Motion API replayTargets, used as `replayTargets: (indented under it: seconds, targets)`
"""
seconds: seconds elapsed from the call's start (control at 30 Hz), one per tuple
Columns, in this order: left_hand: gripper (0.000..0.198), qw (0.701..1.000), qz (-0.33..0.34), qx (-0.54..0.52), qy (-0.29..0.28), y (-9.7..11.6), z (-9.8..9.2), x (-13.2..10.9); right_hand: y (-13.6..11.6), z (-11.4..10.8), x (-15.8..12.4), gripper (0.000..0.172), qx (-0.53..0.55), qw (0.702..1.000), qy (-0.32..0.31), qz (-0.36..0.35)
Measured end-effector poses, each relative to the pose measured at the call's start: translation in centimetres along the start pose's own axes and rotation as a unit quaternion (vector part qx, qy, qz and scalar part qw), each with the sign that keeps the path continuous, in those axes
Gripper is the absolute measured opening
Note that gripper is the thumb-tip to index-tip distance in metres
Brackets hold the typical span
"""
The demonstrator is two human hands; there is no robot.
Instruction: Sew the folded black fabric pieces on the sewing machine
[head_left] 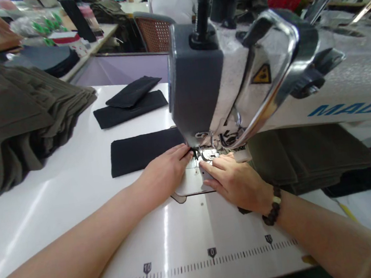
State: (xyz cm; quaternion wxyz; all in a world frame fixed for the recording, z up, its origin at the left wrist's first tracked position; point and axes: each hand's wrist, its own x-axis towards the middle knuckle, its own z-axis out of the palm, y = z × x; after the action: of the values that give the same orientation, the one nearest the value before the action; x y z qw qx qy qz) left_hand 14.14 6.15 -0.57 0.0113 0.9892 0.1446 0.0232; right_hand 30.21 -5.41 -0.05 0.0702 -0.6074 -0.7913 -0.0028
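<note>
Fingertips of the left hand (167, 167) lie flat and outstretched on the end of a black rectangular cloth piece (140, 152), just left of the metal presser foot (208, 155) of the grey-and-white sewing machine (266, 84), gripping nothing. The right hand (234, 180) rests just right of that foot, fingers loosely bent; whether it pinches anything cannot be told. Two black cloth strips (130, 104) lie well behind the foot, and folded olive cloth (309, 157) lies to its right.
</note>
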Motion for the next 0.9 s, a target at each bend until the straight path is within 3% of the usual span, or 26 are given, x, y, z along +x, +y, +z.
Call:
replayTargets:
  seconds: [0.27, 0.53, 0.63, 0.73, 0.77, 0.83, 0.9]
  targets:
    - [0.035, 0.999, -0.033, 0.009, -0.039, 1.0, -1.3, -0.4, 0.0, 0.2, 0.0, 0.033, 0.015, 1.000, 0.013, -0.005]
    - [0.045, 0.974, -0.203, 0.071, -0.074, 1.1, -2.0, -1.2, 0.0, 0.6, -0.3, 0.032, 0.041, 0.999, 0.010, 0.003]
    - [0.053, 0.969, -0.236, 0.046, -0.062, -0.7, -4.1, -1.9, 0.0, 0.4, -0.3, 0.029, 0.052, 0.999, 0.013, 0.005]
    - [0.058, 0.957, -0.288, 0.037, -0.021, -3.5, -7.8, -3.7, 0.0, 0.2, -0.3, 0.027, 0.056, 0.998, 0.017, -0.002]
    - [0.057, 0.952, -0.306, 0.020, 0.008, -4.4, -8.9, -4.3, 0.0, 0.1, -0.3, 0.027, 0.054, 0.998, 0.018, -0.006]
    - [0.059, 0.931, -0.295, -0.190, 0.098, -5.7, -10.1, -5.4, 0.0, 0.1, -0.3, 0.027, 0.048, 0.999, 0.020, -0.010]
    - [0.057, 0.891, -0.278, -0.334, 0.129, -6.1, -9.8, -6.2, 0.1, 0.0, -0.3, 0.026, 0.042, 0.999, 0.022, -0.011]
